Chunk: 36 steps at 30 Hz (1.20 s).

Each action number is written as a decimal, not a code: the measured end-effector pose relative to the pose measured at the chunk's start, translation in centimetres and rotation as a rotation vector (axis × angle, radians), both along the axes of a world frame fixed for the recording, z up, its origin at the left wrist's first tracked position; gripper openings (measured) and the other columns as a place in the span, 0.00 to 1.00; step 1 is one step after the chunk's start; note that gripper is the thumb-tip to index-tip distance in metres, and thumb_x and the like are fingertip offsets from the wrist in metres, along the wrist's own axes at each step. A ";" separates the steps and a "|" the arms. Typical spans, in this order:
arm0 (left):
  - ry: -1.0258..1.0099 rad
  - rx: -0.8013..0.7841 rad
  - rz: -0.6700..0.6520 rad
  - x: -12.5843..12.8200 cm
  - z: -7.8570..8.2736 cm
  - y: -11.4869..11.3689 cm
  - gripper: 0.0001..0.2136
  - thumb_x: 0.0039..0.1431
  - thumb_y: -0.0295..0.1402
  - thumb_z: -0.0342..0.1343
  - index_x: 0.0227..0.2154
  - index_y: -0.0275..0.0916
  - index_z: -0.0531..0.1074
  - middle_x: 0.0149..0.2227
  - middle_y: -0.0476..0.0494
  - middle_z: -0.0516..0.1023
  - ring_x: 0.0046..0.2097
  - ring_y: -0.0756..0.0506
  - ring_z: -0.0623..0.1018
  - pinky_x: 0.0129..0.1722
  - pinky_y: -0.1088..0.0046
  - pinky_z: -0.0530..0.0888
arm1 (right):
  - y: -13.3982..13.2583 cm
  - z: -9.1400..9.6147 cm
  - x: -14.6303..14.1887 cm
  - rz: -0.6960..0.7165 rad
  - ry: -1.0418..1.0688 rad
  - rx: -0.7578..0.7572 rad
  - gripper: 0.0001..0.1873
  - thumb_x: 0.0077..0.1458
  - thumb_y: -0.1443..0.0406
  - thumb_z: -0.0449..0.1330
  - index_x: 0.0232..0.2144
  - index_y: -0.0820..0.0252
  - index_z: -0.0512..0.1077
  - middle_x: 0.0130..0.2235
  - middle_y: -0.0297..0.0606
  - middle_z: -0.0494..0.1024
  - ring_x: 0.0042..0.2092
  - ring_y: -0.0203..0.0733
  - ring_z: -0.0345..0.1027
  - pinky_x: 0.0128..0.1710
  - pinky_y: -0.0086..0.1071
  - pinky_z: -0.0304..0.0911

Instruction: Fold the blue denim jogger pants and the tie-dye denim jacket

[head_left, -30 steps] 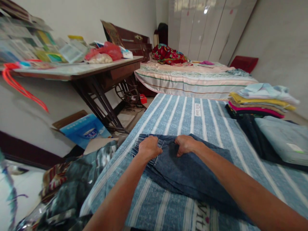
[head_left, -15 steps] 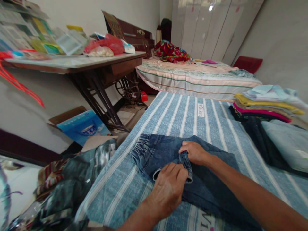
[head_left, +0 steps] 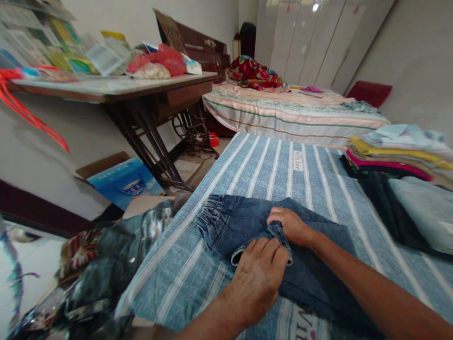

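Dark blue jeans (head_left: 237, 219) with a gathered elastic waistband lie across the striped blue bed cover (head_left: 184, 278), the waistband toward the left. One leg is folded back over them, and its hem shows as a pale-edged opening. My left hand (head_left: 262, 271) is closed on the denim at this hem, knuckles up. Just beyond it, my right hand (head_left: 290, 224) grips the other side of the same hem. Both hands hide part of the folded cloth, and my right forearm crosses over the lower leg of the jeans.
A stack of folded clothes (head_left: 392, 156) and folded trousers (head_left: 417, 212) sit at the bed's right. Left stands a sewing-machine table (head_left: 155, 89) loaded with bags and boxes. Below are a blue carton (head_left: 127, 184) and heaped dark clothes (head_left: 123, 250). A second bed (head_left: 283, 113) lies beyond.
The view has shifted slightly, so the scene sits a little differently in the frame. Both hands keep their hold on the hem, with hardly any movement against the jeans.
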<state>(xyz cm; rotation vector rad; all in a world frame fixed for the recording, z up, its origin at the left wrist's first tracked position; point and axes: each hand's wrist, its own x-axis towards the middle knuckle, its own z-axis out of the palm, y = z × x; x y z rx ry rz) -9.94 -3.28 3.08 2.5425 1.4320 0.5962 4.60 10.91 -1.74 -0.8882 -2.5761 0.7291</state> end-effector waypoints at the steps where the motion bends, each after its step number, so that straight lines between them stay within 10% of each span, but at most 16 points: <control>1: -0.002 0.006 0.007 0.2 0.2 0.0 0.12 0.55 0.19 0.44 0.40 0.36 0.64 0.42 0.42 0.71 0.44 0.42 0.70 0.45 0.60 0.71 | 0.1 0.2 0.1 0.017 0.011 -0.018 0.09 0.48 0.74 0.55 0.26 0.59 0.74 0.29 0.35 0.69 0.33 0.36 0.63 0.34 0.27 0.56; 12: 0.034 0.031 0.026 1.7 2.1 -0.3 0.10 0.56 0.21 0.44 0.39 0.34 0.65 0.39 0.40 0.71 0.40 0.41 0.71 0.40 0.59 0.74 | 0.5 1.3 0.7 0.091 0.097 -0.185 0.07 0.49 0.71 0.54 0.27 0.61 0.73 0.30 0.35 0.71 0.33 0.35 0.66 0.35 0.28 0.60; 24: 0.133 -0.231 0.056 6.6 8.6 1.4 0.14 0.62 0.28 0.41 0.43 0.27 0.68 0.38 0.31 0.75 0.37 0.37 0.77 0.28 0.62 0.77 | 0.5 4.0 2.2 -0.014 0.106 -0.591 0.07 0.44 0.65 0.61 0.30 0.59 0.74 0.31 0.34 0.76 0.33 0.38 0.69 0.36 0.32 0.63; 36: 0.181 -0.112 0.031 4.9 7.9 1.6 0.14 0.52 0.28 0.54 0.41 0.26 0.66 0.37 0.33 0.72 0.33 0.40 0.75 0.25 0.66 0.76 | 0.8 4.3 1.5 -0.009 0.066 -0.525 0.07 0.41 0.67 0.56 0.27 0.58 0.72 0.30 0.32 0.75 0.35 0.39 0.67 0.38 0.32 0.63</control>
